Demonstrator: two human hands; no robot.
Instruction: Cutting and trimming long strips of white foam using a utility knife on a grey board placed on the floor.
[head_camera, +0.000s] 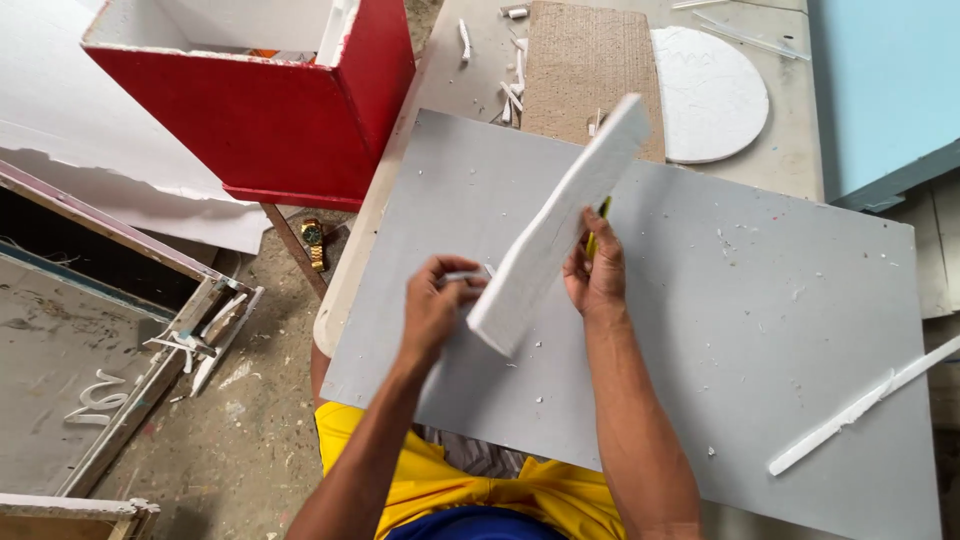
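Your lap, in yellow cloth, sits closest, cut off by the lower edge. Left of it lies a paint-spattered floor, where a gold wristwatch rests below one red box whose contents you cannot make out. Your left hand curls around a small pale tool, mostly hidden in its grip. One white foam strip stands tilted between both hands over the grey board. Your right hand clasps its far side, a yellow-green object barely showing behind. Further right lie one foam disc and one long sliver.
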